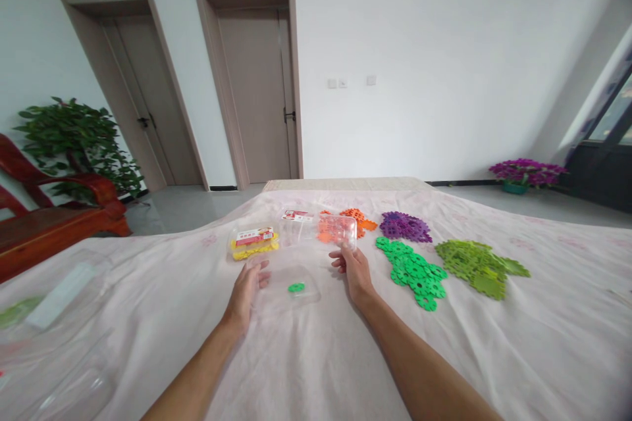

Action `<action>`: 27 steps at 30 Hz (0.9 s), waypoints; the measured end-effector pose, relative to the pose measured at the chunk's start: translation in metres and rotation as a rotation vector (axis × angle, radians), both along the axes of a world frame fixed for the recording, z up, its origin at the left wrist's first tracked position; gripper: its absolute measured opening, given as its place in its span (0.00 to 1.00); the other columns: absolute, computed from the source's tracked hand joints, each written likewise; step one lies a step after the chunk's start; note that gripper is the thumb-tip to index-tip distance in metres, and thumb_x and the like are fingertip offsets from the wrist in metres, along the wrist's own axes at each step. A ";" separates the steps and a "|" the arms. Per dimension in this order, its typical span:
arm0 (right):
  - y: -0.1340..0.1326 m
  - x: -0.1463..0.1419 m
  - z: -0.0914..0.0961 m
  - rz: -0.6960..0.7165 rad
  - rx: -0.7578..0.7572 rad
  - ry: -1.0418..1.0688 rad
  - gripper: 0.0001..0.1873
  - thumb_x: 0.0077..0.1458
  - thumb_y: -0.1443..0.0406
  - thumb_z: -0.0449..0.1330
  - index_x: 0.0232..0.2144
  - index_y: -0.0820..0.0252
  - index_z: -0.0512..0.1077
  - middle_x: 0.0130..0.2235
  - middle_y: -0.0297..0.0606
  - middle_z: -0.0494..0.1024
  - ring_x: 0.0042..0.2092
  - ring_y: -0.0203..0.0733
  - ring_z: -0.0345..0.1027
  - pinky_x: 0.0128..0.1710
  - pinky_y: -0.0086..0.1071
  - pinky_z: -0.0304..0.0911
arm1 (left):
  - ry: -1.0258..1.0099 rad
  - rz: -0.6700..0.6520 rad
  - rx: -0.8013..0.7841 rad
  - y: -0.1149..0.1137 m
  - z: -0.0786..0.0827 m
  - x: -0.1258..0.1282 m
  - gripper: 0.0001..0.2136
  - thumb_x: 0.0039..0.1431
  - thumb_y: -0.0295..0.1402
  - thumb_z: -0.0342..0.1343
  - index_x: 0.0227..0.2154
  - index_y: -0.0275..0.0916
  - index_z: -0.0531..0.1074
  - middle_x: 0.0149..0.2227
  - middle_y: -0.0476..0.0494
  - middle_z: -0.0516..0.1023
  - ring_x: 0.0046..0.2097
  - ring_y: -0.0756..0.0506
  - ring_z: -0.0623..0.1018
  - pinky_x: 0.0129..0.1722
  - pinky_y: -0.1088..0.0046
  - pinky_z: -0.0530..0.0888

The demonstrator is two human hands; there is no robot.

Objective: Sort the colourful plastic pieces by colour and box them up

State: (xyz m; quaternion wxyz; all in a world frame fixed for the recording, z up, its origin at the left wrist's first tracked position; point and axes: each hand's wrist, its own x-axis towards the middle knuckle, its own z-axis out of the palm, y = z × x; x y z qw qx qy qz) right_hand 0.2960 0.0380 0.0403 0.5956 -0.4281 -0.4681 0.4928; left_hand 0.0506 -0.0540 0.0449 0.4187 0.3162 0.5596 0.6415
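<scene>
A clear plastic box [289,299] lies on the pink cloth between my hands, with one green snowflake piece [296,287] inside. My left hand [249,289] rests at the box's left edge with curled fingers touching it. My right hand [353,268] is at the box's right, its fingers curled against the near edge of a clear lid or box [320,227] that holds orange pieces. Whether either hand truly grips is hard to tell.
A small clear box of yellow pieces [253,243] stands at the back left. Piles of orange [358,218], purple [405,227], green [412,270] and lime [474,263] pieces lie on the right. More clear boxes [59,296] sit at the far left. A red wooden chair [54,217] stands beyond.
</scene>
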 end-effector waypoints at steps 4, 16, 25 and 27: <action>0.009 -0.010 0.004 0.086 -0.119 -0.031 0.21 0.54 0.48 0.61 0.33 0.61 0.73 0.32 0.42 0.81 0.26 0.35 0.69 0.21 0.27 0.60 | -0.020 -0.101 0.029 -0.004 0.000 0.006 0.23 0.57 0.44 0.52 0.53 0.38 0.68 0.57 0.37 0.74 0.45 0.45 0.79 0.41 0.69 0.71; 0.046 -0.020 0.011 0.357 -0.361 0.029 0.08 0.46 0.72 0.65 0.27 0.61 0.68 0.25 0.34 0.75 0.24 0.30 0.67 0.20 0.21 0.61 | -0.033 -0.079 0.011 0.001 -0.006 0.001 0.27 0.60 0.53 0.49 0.54 0.41 0.70 0.60 0.39 0.71 0.45 0.46 0.77 0.42 0.70 0.71; 0.026 0.060 0.005 -0.068 0.135 -0.689 0.18 0.55 0.67 0.54 0.47 0.57 0.75 0.38 0.37 0.82 0.36 0.41 0.75 0.38 0.33 0.68 | 0.104 -0.122 -0.064 0.006 0.002 0.019 0.31 0.60 0.56 0.45 0.52 0.36 0.73 0.56 0.34 0.74 0.48 0.41 0.77 0.52 0.61 0.69; 0.024 0.094 0.011 -0.274 0.229 -0.925 0.18 0.59 0.62 0.53 0.49 0.56 0.75 0.45 0.41 0.81 0.47 0.48 0.74 0.48 0.39 0.66 | 0.151 -0.165 -0.079 0.008 0.004 0.025 0.30 0.60 0.55 0.45 0.51 0.37 0.74 0.56 0.35 0.75 0.51 0.39 0.77 0.55 0.59 0.67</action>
